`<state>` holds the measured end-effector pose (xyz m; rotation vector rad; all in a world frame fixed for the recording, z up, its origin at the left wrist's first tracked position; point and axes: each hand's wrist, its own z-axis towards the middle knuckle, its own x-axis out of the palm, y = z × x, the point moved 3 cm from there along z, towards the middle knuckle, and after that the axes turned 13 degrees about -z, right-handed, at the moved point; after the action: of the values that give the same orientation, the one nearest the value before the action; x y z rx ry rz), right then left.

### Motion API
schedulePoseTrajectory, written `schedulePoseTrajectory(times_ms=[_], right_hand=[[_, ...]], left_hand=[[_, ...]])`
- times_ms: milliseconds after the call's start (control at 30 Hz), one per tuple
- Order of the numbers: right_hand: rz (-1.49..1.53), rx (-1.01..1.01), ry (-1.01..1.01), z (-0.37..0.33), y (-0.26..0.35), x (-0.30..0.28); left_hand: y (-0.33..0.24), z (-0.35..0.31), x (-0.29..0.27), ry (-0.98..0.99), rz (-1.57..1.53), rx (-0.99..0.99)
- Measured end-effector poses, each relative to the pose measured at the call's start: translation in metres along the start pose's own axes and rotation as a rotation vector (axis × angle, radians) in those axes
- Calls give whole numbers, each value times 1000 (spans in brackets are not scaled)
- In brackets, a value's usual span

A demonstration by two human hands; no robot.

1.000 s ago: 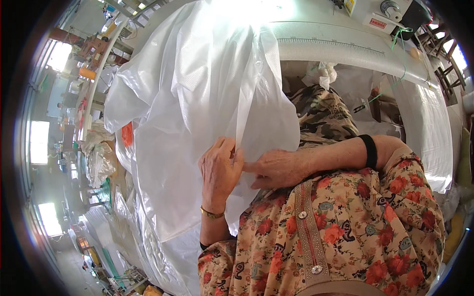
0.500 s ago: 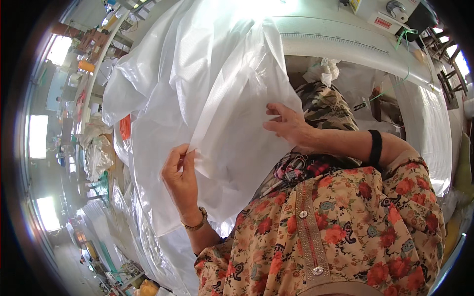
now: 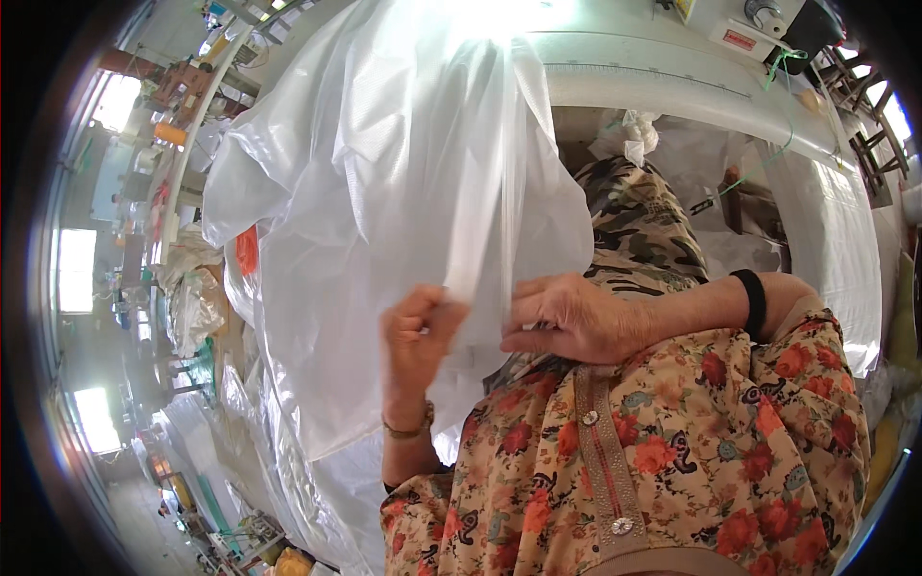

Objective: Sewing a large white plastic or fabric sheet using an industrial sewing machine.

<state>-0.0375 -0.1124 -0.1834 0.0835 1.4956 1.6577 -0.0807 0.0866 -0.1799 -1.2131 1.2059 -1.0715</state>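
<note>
A large white, slightly translucent sheet [image 3: 327, 355], which looks like thin woven plastic, hangs in folds from the bright worktable edge over my lap. My left hand [image 3: 421, 336], blurred by motion, pinches the end of a folded strip of the sheet's edge. Close on its right, my right hand [image 3: 576, 317] has its fingers bent together at another upright fold of the same sheet. Its fingertips are partly hidden, but the fold runs straight down into them. The two hands are a short way apart, in front of my body.
A pale worktable [image 3: 653, 82] with a ruled scale along its edge lies ahead. At the far right is a white machine housing [image 3: 735, 34] with a green cord [image 3: 789, 120]. White material [image 3: 831, 250] hangs at the right. Crumpled clear plastic [image 3: 197, 312] and an orange piece [image 3: 247, 252] are at the left.
My left hand has moved right with the strip. My right hand has come down and left, from lying loosely on the sheet to closing at a fold. The folds now hang straighter.
</note>
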Motion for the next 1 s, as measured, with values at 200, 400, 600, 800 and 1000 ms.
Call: schedulePoseTrajectory(times_ms=[200, 400, 600, 800, 1000], right_hand=[[-276, -72, 179, -5, 6, 20], [-469, -248, 304, -3, 10, 29], [-555, -479, 237, -3, 25, 7], [-921, 24, 339, -34, -28, -34], [-1091, 121, 334, -42, -69, -35]], left_hand=[[13, -8, 31, 118, 0, -11], [11, -13, 37, 138, -260, -58], [22, -8, 24, 83, -141, -108], [15, -12, 15, 11, -159, -97], [-1, -7, 10, -43, -105, -21]])
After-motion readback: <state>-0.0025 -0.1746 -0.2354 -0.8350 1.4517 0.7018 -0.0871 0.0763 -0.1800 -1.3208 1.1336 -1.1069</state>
